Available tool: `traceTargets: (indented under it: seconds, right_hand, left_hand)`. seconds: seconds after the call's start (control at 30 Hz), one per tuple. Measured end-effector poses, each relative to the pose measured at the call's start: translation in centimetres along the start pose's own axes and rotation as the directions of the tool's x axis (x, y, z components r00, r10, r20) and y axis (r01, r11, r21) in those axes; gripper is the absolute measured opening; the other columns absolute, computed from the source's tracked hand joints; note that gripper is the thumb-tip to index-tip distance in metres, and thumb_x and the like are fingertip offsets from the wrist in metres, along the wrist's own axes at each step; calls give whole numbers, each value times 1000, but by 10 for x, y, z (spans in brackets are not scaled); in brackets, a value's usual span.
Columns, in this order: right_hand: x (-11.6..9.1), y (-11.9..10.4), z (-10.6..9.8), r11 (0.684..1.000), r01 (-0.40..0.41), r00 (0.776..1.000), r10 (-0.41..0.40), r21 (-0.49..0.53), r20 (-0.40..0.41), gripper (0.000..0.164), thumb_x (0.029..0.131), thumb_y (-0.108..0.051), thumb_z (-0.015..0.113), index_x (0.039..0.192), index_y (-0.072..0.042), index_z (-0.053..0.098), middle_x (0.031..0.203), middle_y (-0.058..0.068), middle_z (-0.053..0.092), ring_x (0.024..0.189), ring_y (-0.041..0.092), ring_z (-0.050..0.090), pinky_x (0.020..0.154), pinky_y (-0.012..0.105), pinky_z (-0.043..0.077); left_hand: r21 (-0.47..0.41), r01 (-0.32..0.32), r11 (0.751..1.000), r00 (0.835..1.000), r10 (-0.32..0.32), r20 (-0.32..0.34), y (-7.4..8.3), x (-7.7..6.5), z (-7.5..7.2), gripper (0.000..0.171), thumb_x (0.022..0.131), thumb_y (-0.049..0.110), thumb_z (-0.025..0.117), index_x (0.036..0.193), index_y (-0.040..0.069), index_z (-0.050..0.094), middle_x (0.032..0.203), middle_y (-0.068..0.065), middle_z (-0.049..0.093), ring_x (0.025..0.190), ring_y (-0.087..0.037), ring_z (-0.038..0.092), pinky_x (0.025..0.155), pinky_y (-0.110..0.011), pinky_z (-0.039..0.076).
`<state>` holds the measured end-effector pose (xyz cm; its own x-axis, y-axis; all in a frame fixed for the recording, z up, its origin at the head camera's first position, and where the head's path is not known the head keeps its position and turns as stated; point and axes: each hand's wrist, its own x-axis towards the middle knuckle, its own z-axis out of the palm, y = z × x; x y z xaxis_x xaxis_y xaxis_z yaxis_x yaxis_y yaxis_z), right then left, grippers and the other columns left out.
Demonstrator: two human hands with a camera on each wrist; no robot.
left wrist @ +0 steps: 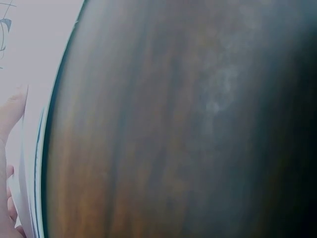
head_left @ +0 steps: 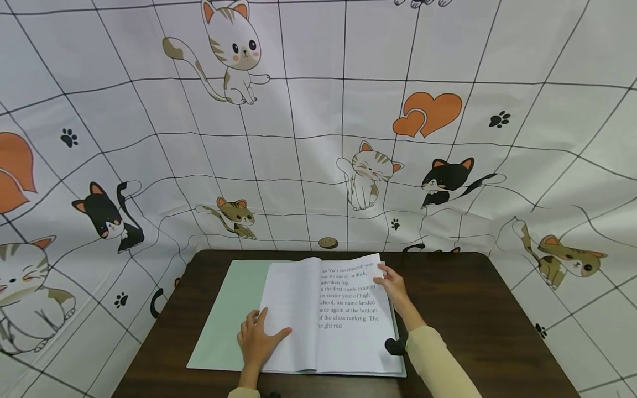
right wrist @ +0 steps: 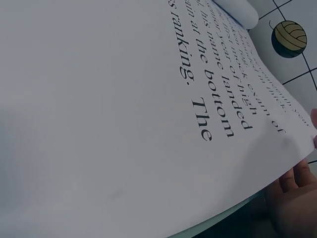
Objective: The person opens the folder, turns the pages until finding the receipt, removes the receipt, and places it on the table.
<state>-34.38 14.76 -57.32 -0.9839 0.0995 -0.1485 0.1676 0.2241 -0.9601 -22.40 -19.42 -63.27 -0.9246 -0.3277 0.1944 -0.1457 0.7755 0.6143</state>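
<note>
An open booklet (head_left: 355, 351) with large printed text on its right page lies on the table. Its left pages are blank, and they bulge in a curl by the middle. My right hand (head_left: 393, 284) pinches the right page (right wrist: 124, 124) near its top corner, which is lifted a little; fingers show beneath the sheet in the right wrist view. My left hand (head_left: 259, 337) rests at the outer edge of the blank left page (head_left: 288, 309), thumb spread across the paper. In the left wrist view only the thumb (left wrist: 14, 111) and some fingertips appear at the edge.
A pale green cover (head_left: 219, 320) spreads out to the left under the pages. The dark wooden table (head_left: 463, 309) extends on both sides. Behind it and at the sides hangs a white curtain (head_left: 313, 110) with grid lines and cartoon cats.
</note>
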Motion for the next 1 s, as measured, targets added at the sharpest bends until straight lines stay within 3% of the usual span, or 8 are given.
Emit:
traceTargets:
  seconds: [0.13, 0.3, 0.5, 1.0]
  right_hand:
    - [-1, 3, -1, 1000, -3, 1000, 3, -12, 23, 58, 92, -9, 60, 147, -7, 42, 118, 27, 62, 81, 17, 64, 69, 24, 47]
    - [-5, 4, -3, 1000, -2, 998, 3, -23, 62, 63, 89, -7, 62, 148, -7, 40, 117, 27, 65, 79, 16, 66, 67, 24, 50]
    - [-9, 6, -4, 999, 3, 994, 3, -47, 110, 65, 87, -5, 64, 148, -7, 40, 105, 22, 68, 73, 14, 66, 66, 25, 51]
    - [-17, 8, -5, 999, -35, 987, 30, 32, 158, 74, 81, 4, 65, 148, -11, 40, 107, 20, 66, 72, 15, 68, 64, 28, 54]
  left_hand:
    - [-7, 3, 1000, 1000, -3, -14, 0, -1, 0, 96, 61, 57, 83, 135, 2, 56, 132, -20, 48, 118, -40, 43, 94, -57, 31]
    - [-5, -3, 1000, 1000, 3, -24, 1, -2, 1, 96, 61, 56, 83, 134, 1, 56, 131, -20, 48, 117, -40, 44, 93, -57, 32]
    - [-5, 8, 1000, 1000, -8, -22, 1, -3, 1, 95, 62, 55, 83, 134, 1, 56, 132, -21, 48, 118, -40, 43, 94, -57, 31]
    - [-18, -10, 1000, 999, 9, -50, 2, -1, -2, 93, 61, 53, 85, 133, 1, 57, 130, -21, 49, 116, -40, 45, 93, -57, 32]
